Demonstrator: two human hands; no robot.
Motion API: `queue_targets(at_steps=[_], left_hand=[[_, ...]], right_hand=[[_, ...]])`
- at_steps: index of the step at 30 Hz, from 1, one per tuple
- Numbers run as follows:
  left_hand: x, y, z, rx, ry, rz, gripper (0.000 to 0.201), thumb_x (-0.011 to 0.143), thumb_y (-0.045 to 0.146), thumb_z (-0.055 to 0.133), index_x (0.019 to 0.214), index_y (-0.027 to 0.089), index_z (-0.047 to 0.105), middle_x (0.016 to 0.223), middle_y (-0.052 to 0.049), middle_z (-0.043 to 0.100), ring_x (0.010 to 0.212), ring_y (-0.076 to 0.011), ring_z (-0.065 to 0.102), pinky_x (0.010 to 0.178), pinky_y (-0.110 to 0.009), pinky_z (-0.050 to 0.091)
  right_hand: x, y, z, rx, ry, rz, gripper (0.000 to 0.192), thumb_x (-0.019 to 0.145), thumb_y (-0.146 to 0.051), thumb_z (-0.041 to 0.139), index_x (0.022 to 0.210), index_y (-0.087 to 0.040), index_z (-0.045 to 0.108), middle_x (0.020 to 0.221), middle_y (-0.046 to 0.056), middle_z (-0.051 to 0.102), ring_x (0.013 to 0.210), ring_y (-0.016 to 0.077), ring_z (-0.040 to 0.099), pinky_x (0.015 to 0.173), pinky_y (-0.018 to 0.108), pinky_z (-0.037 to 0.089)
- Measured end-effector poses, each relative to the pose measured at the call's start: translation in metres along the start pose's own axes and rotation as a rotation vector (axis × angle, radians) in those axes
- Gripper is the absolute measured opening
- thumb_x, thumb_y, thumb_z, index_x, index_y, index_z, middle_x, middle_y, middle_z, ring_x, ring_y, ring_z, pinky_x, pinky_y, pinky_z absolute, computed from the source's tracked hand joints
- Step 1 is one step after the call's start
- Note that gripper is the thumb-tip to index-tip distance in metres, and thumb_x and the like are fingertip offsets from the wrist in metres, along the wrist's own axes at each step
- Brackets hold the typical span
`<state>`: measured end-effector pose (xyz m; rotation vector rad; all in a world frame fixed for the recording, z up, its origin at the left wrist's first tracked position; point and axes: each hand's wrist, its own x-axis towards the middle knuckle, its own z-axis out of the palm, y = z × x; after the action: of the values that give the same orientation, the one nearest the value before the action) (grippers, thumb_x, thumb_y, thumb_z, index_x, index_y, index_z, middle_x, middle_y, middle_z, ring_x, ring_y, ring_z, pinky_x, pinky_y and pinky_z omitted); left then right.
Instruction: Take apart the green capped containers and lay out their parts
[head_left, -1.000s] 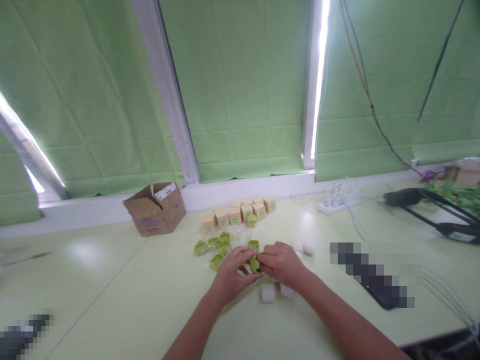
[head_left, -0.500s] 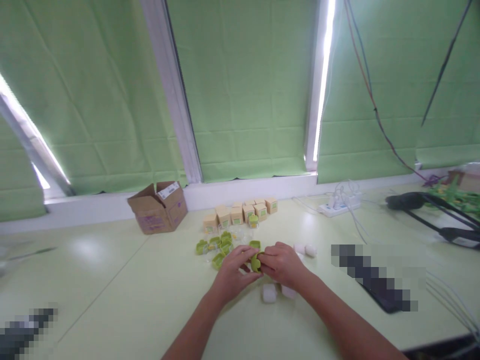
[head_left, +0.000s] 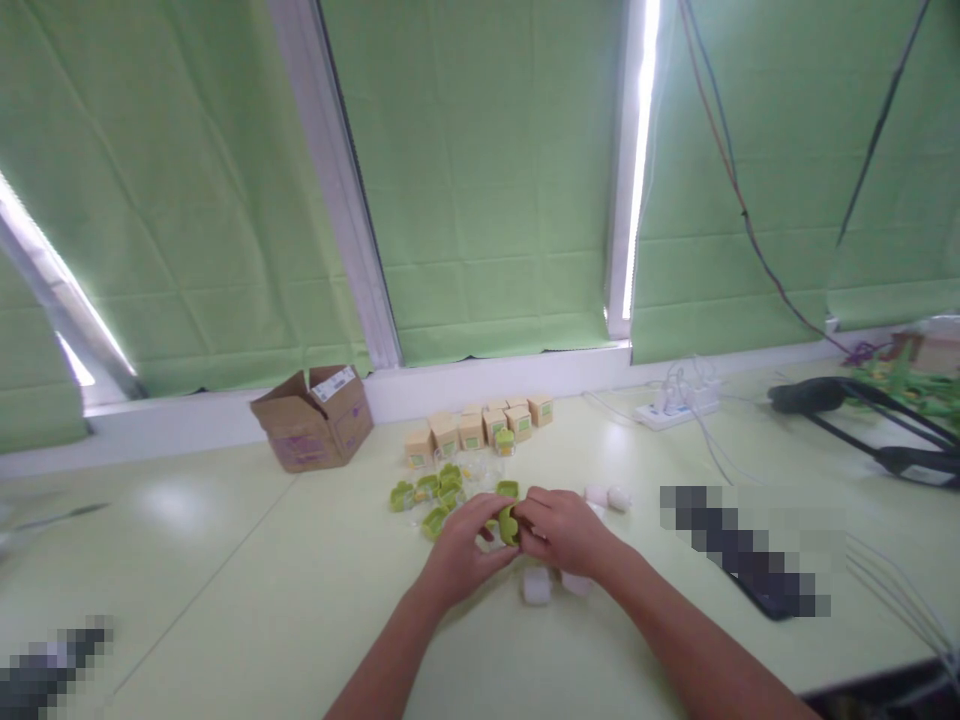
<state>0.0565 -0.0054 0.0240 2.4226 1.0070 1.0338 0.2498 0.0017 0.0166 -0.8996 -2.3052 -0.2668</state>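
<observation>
Over a pale green table (head_left: pixel 225 600), the person's left hand (head_left: pixel 461 548) and right hand (head_left: pixel 562 530) meet, fingertips of both pinched on a small green cap (head_left: pixel 509 523) held between them, just above the surface. It looks light, rigid plastic, smooth; best gripped by its rim. Compared with a second ago, the hands and cap have barely moved.

No legible text anywhere. White label on a flap of the cardboard box (head_left: pixel 313 432), print too small to read; purple marks on its front side, also blurred. Green labels on the small tan boxes (head_left: pixel 480 425) just right of the cardboard box, wording not readable. Pixelated patches well right of and left of the cardboard box, nothing readable there.
</observation>
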Motion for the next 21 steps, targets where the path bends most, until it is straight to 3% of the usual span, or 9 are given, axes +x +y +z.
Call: queue_targets(at_steps=[4,7,12,14,21], left_hand=[[0.001,0.004,-0.002,0.017,0.019,0.021,0.042,0.074,0.026,0.069,0.114,0.024,0.055,0.106,-0.005,0.061,0.085,-0.016,0.058,0.065,-0.025,0.052],[0.0,-0.002,-0.005,0.074,0.039,0.002,0.042,0.073,0.028,0.068,0.113,0.023,0.054,0.105,-0.005,0.062,0.086,-0.0176,0.058,0.067,-0.028,0.051],[-0.003,-0.018,-0.012,0.155,0.219,-0.121,0.043,0.07,0.028,0.067,0.109,0.019,0.052,0.1,-0.005,0.062,0.083,-0.0188,0.059,0.077,-0.035,0.05],[-0.003,-0.02,-0.017,0.148,0.262,-0.139,0.042,0.072,0.026,0.063,0.111,0.019,0.05,0.102,-0.006,0.061,0.086,-0.0193,0.058,0.081,-0.036,0.048],[0.0,-0.023,-0.031,0.142,0.333,-0.206,0.029,0.08,0.029,0.055,0.107,0.019,0.055,0.099,-0.004,0.064,0.081,-0.0183,0.059,0.077,-0.034,0.048]], right_hand=[[-0.002,0.001,-0.003,0.173,0.026,0.042,0.007,0.08,-0.018,0.048,0.084,-0.019,0.053,0.076,0.001,0.053,0.066,0.0135,0.049,0.06,0.024,0.036],[-0.003,0.005,-0.011,0.302,0.128,0.137,0.008,0.082,-0.017,0.042,0.082,-0.018,0.05,0.074,0.001,0.05,0.066,0.0137,0.047,0.061,0.024,0.037],[-0.004,0.024,-0.026,0.345,0.281,0.328,0.017,0.086,-0.016,0.036,0.076,-0.018,0.05,0.071,0.001,0.05,0.068,0.0145,0.048,0.064,0.025,0.037],[-0.006,0.035,-0.027,0.299,0.232,0.375,0.019,0.086,-0.016,0.037,0.076,-0.018,0.053,0.073,0.002,0.053,0.07,0.0146,0.049,0.065,0.025,0.037],[-0.017,0.059,-0.018,0.031,-0.185,0.506,0.02,0.08,-0.022,0.047,0.073,-0.017,0.065,0.076,0.004,0.064,0.072,0.0153,0.055,0.065,0.025,0.034]])
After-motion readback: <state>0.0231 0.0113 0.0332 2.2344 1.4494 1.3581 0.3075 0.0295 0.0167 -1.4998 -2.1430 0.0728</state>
